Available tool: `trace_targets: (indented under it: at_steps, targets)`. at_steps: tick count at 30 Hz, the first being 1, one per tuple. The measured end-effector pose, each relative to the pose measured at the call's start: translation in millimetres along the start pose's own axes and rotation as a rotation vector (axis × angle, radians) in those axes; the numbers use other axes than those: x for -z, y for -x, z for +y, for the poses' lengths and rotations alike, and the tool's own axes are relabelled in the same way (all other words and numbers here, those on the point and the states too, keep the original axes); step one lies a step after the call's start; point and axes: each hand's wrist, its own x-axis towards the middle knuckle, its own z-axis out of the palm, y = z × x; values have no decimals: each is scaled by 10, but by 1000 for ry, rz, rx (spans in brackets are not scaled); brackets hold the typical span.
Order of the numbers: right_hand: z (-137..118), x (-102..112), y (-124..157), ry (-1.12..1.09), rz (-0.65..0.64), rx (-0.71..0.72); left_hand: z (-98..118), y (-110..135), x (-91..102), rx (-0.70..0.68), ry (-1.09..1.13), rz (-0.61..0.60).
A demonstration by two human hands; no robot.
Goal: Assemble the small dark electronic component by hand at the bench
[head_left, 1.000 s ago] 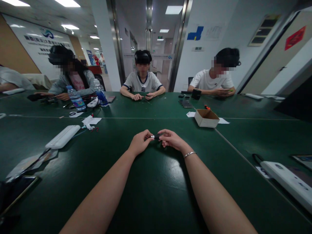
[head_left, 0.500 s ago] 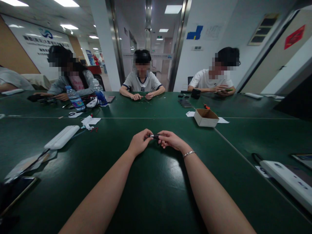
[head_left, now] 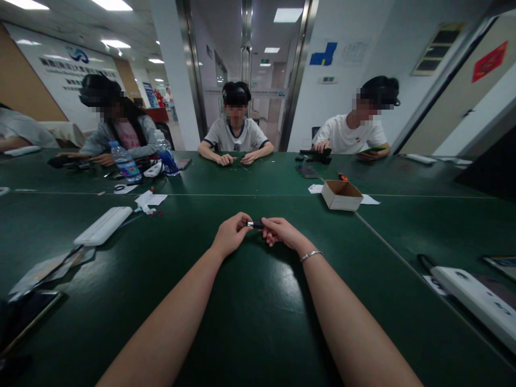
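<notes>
My left hand (head_left: 231, 235) and my right hand (head_left: 285, 233) meet just above the green table (head_left: 258, 295). Between them is a small, slim black object with a shiny silver part (head_left: 253, 224); its exact kind is too small to tell. The thumb and fingers of my left hand pinch its silver end. Its black end is in the fingertips of my right hand, whose other fingers curl below. Fingers cover both ends of the object.
A small open cardboard box (head_left: 342, 195) stands ahead to the right. White devices lie left (head_left: 104, 226) and right (head_left: 475, 301), with a phone (head_left: 34, 317) at near left. Two bottles (head_left: 124, 161) stand farther back. Several people sit across the table, including one person (head_left: 236, 131) straight ahead.
The black object has turned slightly in my fingers, and more of its silver part shows. At the far right, a person's hand has moved down to a black item on the table.
</notes>
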Motion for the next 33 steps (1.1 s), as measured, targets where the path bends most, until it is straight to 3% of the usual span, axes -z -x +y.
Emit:
trace_targets:
  at_steps: [8,14,20,28,33]
  targets:
    - [-26,-8,43,-32,29,97,-19,-18,-1,35,9,50]
    - [-4,-44,-13,-4,65,25,-12,-15,-23,37,63,48]
    - [-44,-31,61,-54,35,109,-129,-43,-61,107,221,99]
    - [1,-45,-16,-35,68,39,-100,-32,-83,97,293,30]
    - [-10,-48,-7,-13,48,54,-139,-43,-82,103,312,71]
